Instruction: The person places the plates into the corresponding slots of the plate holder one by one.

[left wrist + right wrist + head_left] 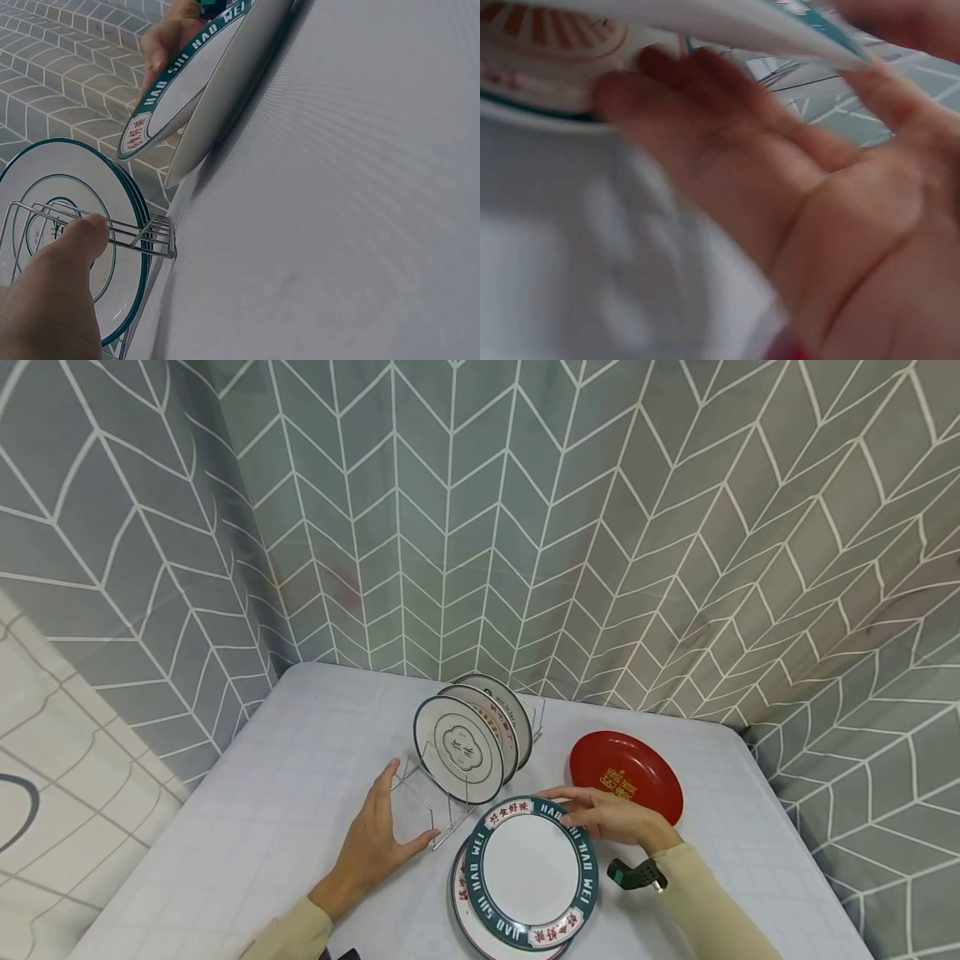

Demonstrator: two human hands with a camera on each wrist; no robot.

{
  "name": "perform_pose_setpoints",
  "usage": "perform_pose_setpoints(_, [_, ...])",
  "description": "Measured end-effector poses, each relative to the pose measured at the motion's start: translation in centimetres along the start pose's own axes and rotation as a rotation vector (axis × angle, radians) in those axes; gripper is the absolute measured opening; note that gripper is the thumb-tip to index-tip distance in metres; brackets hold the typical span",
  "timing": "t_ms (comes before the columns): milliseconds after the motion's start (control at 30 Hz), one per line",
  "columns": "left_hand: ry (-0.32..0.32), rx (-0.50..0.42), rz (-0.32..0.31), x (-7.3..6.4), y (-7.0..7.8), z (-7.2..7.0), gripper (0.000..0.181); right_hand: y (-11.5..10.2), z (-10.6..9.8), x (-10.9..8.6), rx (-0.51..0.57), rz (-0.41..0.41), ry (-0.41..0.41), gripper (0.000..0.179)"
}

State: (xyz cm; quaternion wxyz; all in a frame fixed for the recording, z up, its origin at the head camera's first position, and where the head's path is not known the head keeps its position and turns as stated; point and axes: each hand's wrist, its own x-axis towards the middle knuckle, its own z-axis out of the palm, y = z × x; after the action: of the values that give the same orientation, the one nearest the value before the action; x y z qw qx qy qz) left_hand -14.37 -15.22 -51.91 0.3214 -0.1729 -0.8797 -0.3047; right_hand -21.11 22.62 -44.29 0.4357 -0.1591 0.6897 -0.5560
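A wire dish rack (432, 817) holds several white plates (442, 756) with dark rims standing on edge. At its near end my left hand (371, 843) holds the wire frame, thumb and fingers spread across it; the left wrist view shows the thumb (84, 236) on the wire. My right hand (618, 818) grips the upper right edge of a green-rimmed plate (531, 870), thumb on top and the other fingers underneath. This plate is tilted above another white plate (480, 933), whose orange pattern (547, 30) appears blurred in the right wrist view.
A red plate (622, 768) with yellow lettering lies behind my right hand on the white-covered table (247, 827). Grey curtains (480, 527) with a white zigzag pattern hang along the table's back and sides. A dark watch (636, 874) is on the right wrist.
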Motion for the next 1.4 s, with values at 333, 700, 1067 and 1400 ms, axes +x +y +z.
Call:
perform_pose_setpoints(333, [-0.001,0.0,0.002,-0.1,-0.1,0.1,0.122,1.4,-0.2,-0.4,0.15,0.037,-0.177,0.075])
perform_pose_setpoints(700, [0.007,0.008,-0.002,-0.1,-0.1,0.2,0.124,0.0,-0.6,-1.0,0.186,-0.158,-0.261,0.073])
perform_pose_setpoints(1067, [-0.003,0.009,-0.004,0.0,-0.2,0.1,0.122,-2.1,-1.6,-2.9,0.097,-0.347,-0.192,0.072])
perform_pose_setpoints(1400, [-0.002,-0.007,0.001,-0.1,-0.2,0.0,0.121,-4.5,-3.2,-4.8,0.021,-0.436,-0.078,0.071])
